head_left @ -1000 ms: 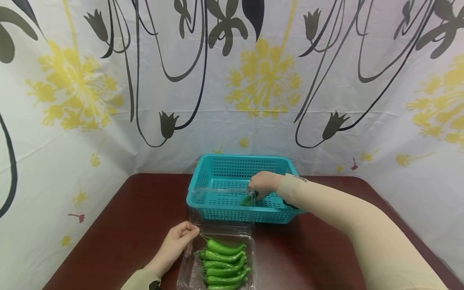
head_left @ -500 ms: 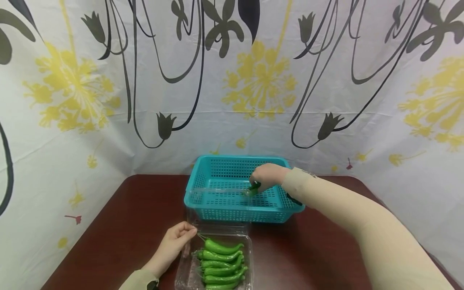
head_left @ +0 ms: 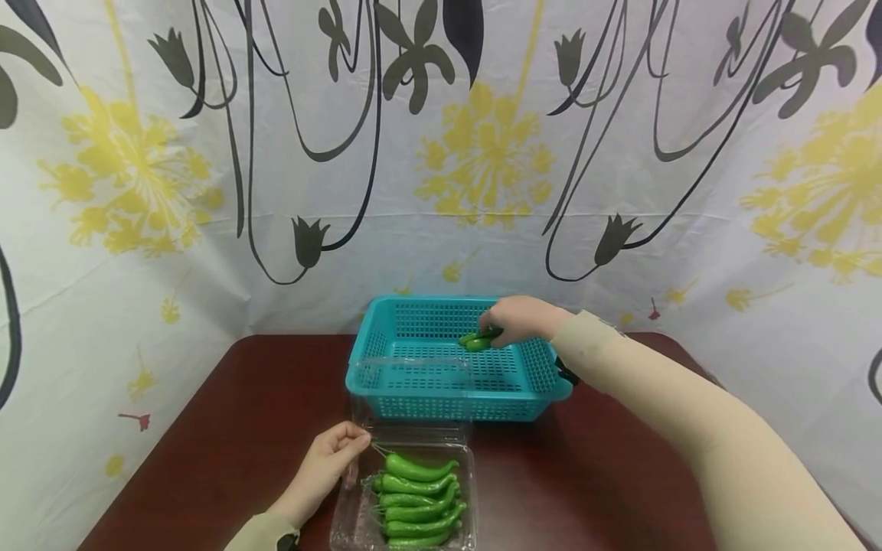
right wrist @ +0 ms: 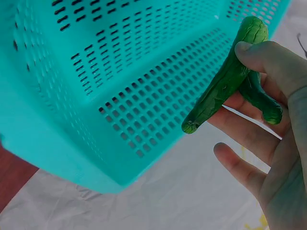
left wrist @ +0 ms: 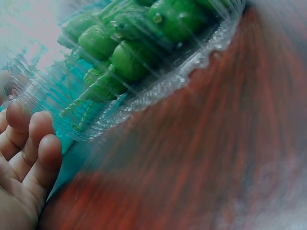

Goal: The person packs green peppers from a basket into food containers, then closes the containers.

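Note:
My right hand holds two small dark-green cucumbers over the turquoise perforated basket. In the right wrist view, the thumb presses on one cucumber and the other lies crosswise beneath it. My left hand pinches the left rim of a clear plastic clamshell box near its hinge; its fingers are curled at that rim in the left wrist view. Several long green chili peppers lie stacked in the box, stems to the left. The raised clear lid stands in front of the basket.
The basket stands at the back of a dark reddish-brown table. Behind it and at both sides hangs a white cloth printed with flowers. The raised lid overlaps the basket's near wall in the head view.
My right hand has risen and moved back and right from low in the basket, with the cucumbers in it. The left hand keeps its place at the box rim. The head view has shifted slightly.

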The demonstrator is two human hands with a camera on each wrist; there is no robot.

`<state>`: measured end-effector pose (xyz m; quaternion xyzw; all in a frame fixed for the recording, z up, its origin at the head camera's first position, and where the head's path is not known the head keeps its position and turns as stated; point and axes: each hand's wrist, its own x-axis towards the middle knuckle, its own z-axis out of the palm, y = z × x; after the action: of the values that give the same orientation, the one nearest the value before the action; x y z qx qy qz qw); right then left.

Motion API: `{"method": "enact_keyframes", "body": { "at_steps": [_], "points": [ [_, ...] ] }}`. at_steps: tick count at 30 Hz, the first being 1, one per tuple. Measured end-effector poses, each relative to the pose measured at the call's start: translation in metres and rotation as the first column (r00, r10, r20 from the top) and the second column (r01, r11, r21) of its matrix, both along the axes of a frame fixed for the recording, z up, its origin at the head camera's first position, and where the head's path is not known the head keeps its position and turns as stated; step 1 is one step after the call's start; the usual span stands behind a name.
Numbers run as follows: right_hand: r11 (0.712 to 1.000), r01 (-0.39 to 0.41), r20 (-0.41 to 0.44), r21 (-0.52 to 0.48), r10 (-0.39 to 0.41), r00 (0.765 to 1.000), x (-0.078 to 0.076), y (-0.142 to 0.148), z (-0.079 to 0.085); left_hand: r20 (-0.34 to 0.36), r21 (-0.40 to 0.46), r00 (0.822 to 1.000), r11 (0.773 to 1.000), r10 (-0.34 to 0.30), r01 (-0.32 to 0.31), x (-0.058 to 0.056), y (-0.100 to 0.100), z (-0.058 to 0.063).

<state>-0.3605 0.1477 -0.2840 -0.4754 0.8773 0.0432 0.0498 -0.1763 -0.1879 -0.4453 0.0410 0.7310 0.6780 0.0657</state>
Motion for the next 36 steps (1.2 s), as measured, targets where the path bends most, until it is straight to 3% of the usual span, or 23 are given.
{"method": "enact_keyframes", "body": {
  "at_steps": [7, 20, 25, 30, 36],
  "points": [
    [0.995, 0.07, -0.031, -0.067, -0.072, 0.997, 0.012, 0.013, 0.008, 0.002, 0.003, 1.0, 1.0, 0.001, -0.001, 0.0, 0.0, -0.001],
    [0.971, 0.121, -0.086, -0.205, -0.141, 0.986, 0.058, 0.033, 0.02, 0.016, -0.007, 1.0, 1.0, 0.011, -0.011, 0.0, 0.0, -0.003],
    [0.955, 0.114, -0.095, -0.273, -0.145, 0.985, 0.078, 0.036, 0.021, 0.051, 0.002, 0.998, 1.0, 0.021, -0.022, 0.002, -0.001, -0.004],
    [0.942, 0.097, -0.127, -0.322, -0.145, 0.981, 0.097, 0.035, 0.023, 0.04, 0.004, 0.999, 1.0, 0.015, -0.015, 0.001, -0.001, -0.005],
    [0.936, 0.02, -0.158, -0.352, -0.08, 0.984, 0.126, 0.022, 0.027, 0.033, 0.001, 0.999, 1.0, 0.019, -0.019, -0.001, 0.002, -0.002]
  ]
}}
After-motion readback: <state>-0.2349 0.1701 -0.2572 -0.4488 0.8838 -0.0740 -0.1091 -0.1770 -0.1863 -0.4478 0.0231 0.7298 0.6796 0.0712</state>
